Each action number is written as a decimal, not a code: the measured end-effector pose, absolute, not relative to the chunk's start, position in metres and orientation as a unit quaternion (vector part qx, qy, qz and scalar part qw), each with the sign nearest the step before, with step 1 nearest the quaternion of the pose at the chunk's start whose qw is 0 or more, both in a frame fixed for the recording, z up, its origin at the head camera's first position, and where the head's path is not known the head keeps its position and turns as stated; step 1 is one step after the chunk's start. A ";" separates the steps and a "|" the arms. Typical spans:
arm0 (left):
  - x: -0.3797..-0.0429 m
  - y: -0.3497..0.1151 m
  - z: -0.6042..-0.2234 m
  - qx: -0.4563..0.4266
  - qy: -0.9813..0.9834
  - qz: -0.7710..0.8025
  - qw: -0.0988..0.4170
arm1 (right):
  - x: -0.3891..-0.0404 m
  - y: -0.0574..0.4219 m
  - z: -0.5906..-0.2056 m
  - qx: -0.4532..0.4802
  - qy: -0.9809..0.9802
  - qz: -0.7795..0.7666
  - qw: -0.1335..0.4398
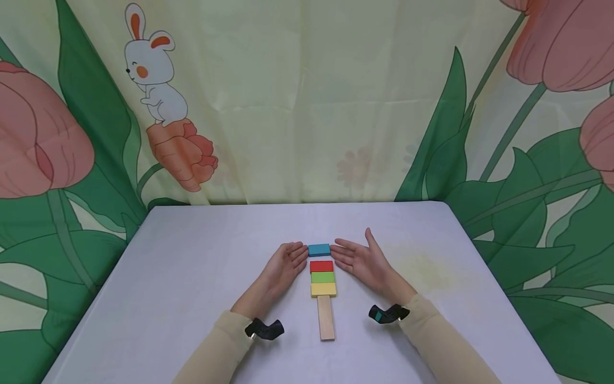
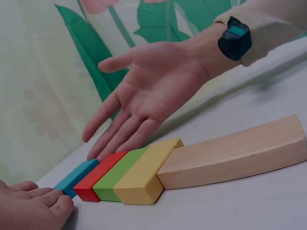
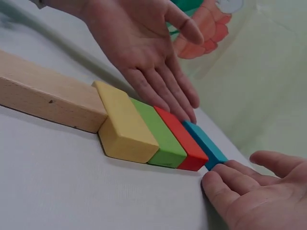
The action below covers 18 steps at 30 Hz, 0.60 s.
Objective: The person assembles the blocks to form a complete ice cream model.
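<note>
A blue wooden block point(image 1: 318, 250) lies crosswise on the table between my two hands. My left hand point(image 1: 288, 266) has its straight fingertips at the block's left end, palm turned inward. At the right end are the straight fingertips of my right hand point(image 1: 362, 264), its thumb raised. Toward me, just past a small gap, lie a red block point(image 1: 321, 266), a green block point(image 1: 323, 277) and a yellow block point(image 1: 323, 289) side by side. A long plain wooden block point(image 1: 325, 318) points from the yellow one toward me. In the right wrist view the yellow block point(image 3: 127, 127) meets the plain block's end.
The blocks lie on a white-covered table point(image 1: 192, 234). Behind its far edge hangs a curtain point(image 1: 307, 106) printed with tulips and a rabbit. A dark wrist camera point(image 1: 265, 329) is on the left wrist, and another camera point(image 1: 388, 313) is on the right.
</note>
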<state>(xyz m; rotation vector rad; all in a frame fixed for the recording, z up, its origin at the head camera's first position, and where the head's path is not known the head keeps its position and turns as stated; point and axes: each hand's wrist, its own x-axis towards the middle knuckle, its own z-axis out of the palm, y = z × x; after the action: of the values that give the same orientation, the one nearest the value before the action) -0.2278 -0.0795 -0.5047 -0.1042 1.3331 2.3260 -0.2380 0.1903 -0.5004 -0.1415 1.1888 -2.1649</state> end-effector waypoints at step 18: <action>-0.224 -0.079 -0.505 0.006 0.553 0.795 0.251 | -0.229 0.203 -0.500 -0.058 0.443 -0.825 0.346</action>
<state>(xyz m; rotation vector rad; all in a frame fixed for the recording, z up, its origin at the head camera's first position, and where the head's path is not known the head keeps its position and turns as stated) -0.2236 -0.0793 -0.5046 0.0165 1.5055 2.1625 -0.2292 0.2031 -0.5003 -0.1493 1.1491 -2.1424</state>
